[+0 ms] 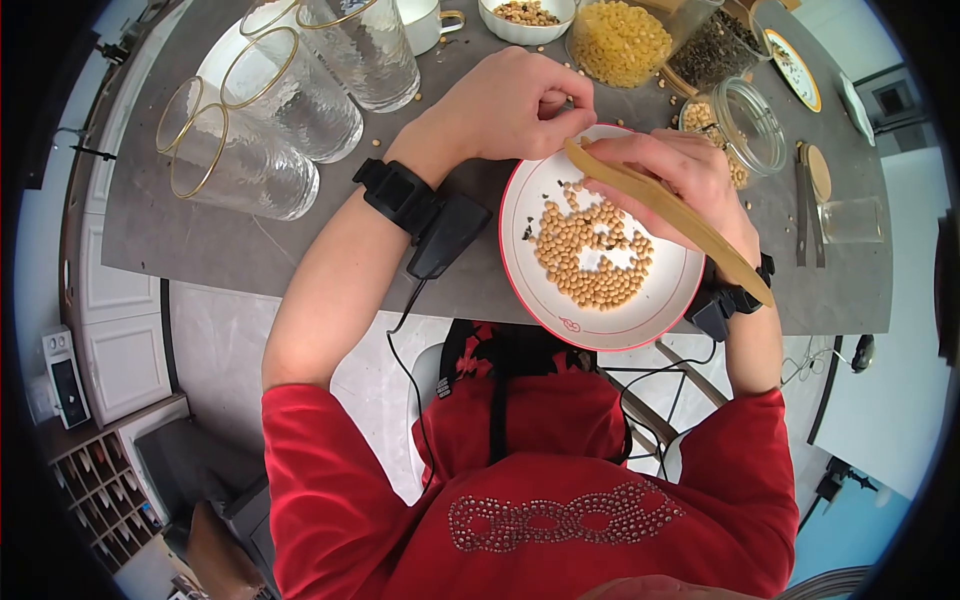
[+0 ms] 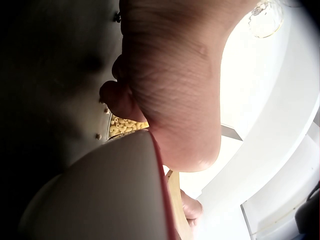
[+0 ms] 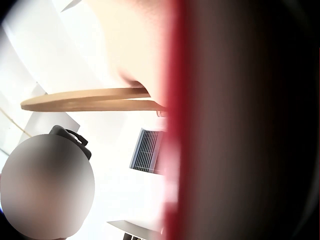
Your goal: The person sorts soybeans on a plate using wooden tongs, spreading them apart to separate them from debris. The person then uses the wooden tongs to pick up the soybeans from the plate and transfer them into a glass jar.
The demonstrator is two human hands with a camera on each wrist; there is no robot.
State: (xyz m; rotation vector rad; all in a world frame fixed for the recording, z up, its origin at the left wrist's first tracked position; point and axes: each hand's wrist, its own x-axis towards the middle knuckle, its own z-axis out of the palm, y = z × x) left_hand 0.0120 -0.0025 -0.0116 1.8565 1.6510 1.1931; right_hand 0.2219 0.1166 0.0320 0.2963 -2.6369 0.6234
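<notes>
A white plate with a red rim [image 1: 672, 290] holds a loose layer of pale round beans [image 1: 590, 268] with several dark bits near their left edge. My right hand [image 1: 685, 180] grips wooden tongs [image 1: 725, 250] over the plate's right side; their tips point at my left hand. The tongs [image 3: 85, 100] also show in the right wrist view, their two arms slightly apart. At the plate's far rim is my left hand [image 1: 515, 105], fingers curled, beside the tong tips; nothing shows in it. In the left wrist view this hand [image 2: 175, 85] is just above the plate's edge [image 2: 159, 165].
Tall gold-rimmed glasses [image 1: 250, 160] stand at the left. Along the back are a white cup [image 1: 420, 25], a bowl of mixed beans [image 1: 528, 30], yellow pasta [image 1: 620, 42] and a dark dried item [image 1: 715, 55]. An open jar of beans [image 1: 755, 125] and metal tongs [image 1: 808, 215] lie right.
</notes>
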